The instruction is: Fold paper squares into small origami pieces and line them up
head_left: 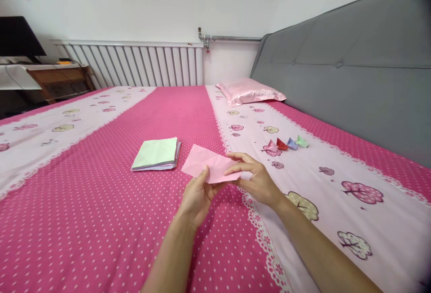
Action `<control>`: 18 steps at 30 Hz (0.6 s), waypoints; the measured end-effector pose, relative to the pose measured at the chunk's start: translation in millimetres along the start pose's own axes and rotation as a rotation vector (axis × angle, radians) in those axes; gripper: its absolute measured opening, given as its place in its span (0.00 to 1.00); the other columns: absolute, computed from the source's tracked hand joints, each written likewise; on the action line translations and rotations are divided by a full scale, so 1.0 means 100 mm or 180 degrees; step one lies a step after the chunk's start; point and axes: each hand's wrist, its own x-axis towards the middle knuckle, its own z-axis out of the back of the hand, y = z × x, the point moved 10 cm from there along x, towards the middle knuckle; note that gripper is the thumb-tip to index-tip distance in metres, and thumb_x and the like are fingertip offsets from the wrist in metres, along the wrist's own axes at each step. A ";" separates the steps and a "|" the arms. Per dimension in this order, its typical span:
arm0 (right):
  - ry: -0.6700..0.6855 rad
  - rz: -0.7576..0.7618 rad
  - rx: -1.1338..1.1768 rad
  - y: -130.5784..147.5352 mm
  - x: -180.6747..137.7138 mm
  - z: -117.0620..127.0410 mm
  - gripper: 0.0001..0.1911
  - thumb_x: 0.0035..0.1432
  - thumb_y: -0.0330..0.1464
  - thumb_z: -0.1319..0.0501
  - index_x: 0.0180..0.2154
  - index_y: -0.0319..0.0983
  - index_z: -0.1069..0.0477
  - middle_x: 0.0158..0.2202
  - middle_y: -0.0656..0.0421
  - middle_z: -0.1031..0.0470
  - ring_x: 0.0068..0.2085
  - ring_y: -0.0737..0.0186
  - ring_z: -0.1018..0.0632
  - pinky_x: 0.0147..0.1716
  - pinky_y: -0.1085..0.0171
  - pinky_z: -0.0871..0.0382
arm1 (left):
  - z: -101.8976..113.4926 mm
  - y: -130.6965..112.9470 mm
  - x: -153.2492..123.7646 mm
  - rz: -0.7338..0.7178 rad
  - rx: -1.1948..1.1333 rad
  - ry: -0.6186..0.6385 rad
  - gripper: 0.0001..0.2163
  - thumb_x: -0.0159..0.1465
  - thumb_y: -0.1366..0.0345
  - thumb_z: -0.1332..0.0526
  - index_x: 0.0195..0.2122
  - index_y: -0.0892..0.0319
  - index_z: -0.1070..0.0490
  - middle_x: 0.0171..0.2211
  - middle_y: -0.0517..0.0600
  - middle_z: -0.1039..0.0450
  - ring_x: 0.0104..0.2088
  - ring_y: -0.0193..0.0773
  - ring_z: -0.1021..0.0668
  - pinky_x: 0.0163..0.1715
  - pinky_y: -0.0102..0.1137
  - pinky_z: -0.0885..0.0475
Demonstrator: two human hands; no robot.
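Observation:
A pink sheet of paper (207,163), folded into an oblong, is held just above the bed between both hands. My left hand (197,196) grips its near edge from below, thumb on top. My right hand (254,178) pinches its right end with curled fingers. To the left lies a stack of coloured square papers (156,153) with a pale green sheet on top. Several small folded paper figures (286,144), pink, red, lilac and green, stand in a row on the bed to the right.
The bed cover (84,203) is pink with white dots and pale flowered bands. A pink satin pillow (249,91) lies at the far end by the grey headboard (353,68). A white radiator (134,64) and a wooden shelf (57,82) stand beyond the bed.

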 end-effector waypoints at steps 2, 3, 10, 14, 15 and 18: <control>-0.0089 -0.0022 0.0098 0.01 0.00 0.01 0.09 0.49 0.32 0.37 0.35 0.46 0.24 0.46 0.58 0.31 0.48 0.60 0.30 0.48 0.57 0.37 | -0.05 0.01 -0.02 0.0065 0.0008 0.0138 0.12 0.60 0.65 0.44 0.43 0.64 0.30 0.43 0.56 0.27 0.39 0.39 0.24 0.41 0.31 0.28; -0.0139 -0.0047 0.0143 0.01 0.00 0.01 0.08 0.50 0.33 0.37 0.35 0.45 0.24 0.44 0.57 0.30 0.46 0.60 0.29 0.47 0.58 0.36 | -0.08 0.02 -0.02 0.0085 0.0014 0.0219 0.12 0.60 0.64 0.44 0.42 0.64 0.29 0.43 0.56 0.27 0.39 0.38 0.23 0.42 0.32 0.28; -0.0425 -0.0410 0.0138 0.00 -0.03 0.04 0.09 0.51 0.38 0.39 0.31 0.42 0.23 0.37 0.57 0.26 0.43 0.58 0.27 0.42 0.61 0.34 | -0.14 0.04 -0.03 -0.0036 0.0246 0.0493 0.07 0.53 0.70 0.37 0.33 0.66 0.25 0.37 0.54 0.24 0.37 0.35 0.23 0.44 0.27 0.30; -0.0561 -0.0487 0.0051 0.01 -0.06 0.05 0.12 0.53 0.39 0.42 0.31 0.40 0.24 0.34 0.56 0.26 0.40 0.59 0.27 0.41 0.61 0.34 | -0.11 0.08 -0.01 0.0041 0.0218 0.0392 0.07 0.54 0.69 0.38 0.32 0.67 0.25 0.37 0.55 0.24 0.37 0.34 0.23 0.42 0.25 0.29; -0.0630 -0.0523 0.0017 0.00 -0.07 0.06 0.12 0.53 0.39 0.42 0.30 0.38 0.24 0.32 0.57 0.26 0.37 0.60 0.27 0.38 0.62 0.34 | -0.10 0.08 -0.01 0.0047 0.0211 0.0365 0.07 0.54 0.69 0.38 0.33 0.67 0.25 0.38 0.55 0.24 0.38 0.35 0.23 0.42 0.25 0.29; -0.0950 -0.0734 -0.0043 -0.05 -0.13 0.14 0.11 0.51 0.39 0.40 0.26 0.37 0.30 0.24 0.61 0.31 0.26 0.66 0.30 0.27 0.66 0.36 | -0.09 0.08 0.00 0.0015 0.0207 0.0323 0.07 0.55 0.70 0.38 0.33 0.67 0.25 0.39 0.54 0.24 0.37 0.34 0.23 0.41 0.24 0.28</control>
